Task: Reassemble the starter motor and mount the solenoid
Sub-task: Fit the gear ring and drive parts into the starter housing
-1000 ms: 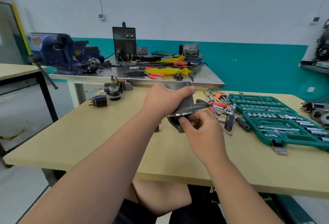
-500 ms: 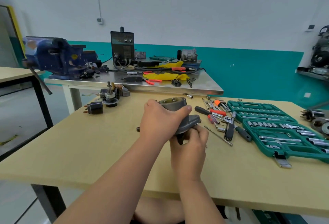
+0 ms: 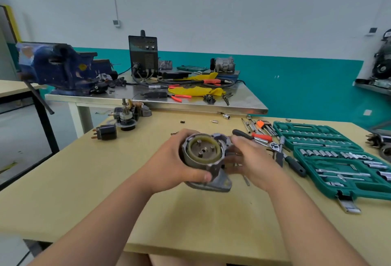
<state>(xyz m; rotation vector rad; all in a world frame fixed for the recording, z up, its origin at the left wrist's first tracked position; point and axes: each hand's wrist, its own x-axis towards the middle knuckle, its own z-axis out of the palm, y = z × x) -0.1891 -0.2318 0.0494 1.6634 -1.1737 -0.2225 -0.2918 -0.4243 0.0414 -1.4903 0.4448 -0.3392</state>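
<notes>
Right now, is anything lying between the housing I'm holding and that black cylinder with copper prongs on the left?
Nothing visible does. Your left hand grips the housing, and only bare tabletop lies between it and the black cylinder to its left. A small dark bit sits farther back, off that line.

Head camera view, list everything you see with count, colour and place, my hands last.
starter housing: one, grey, yellowish ring inside, held above table centre
wooden table: one, tan, foreground
socket case: one, green, open, table right
loose tools: several, black, red, silver, beside case
cylindrical part: one, black, table's left
steel table: one, silver, behind
vise: one, blue, steel table's left
knobbed machine: one, black, steel table
left hand: one, grips housing
right hand: one, blurred, at housing's right
</notes>
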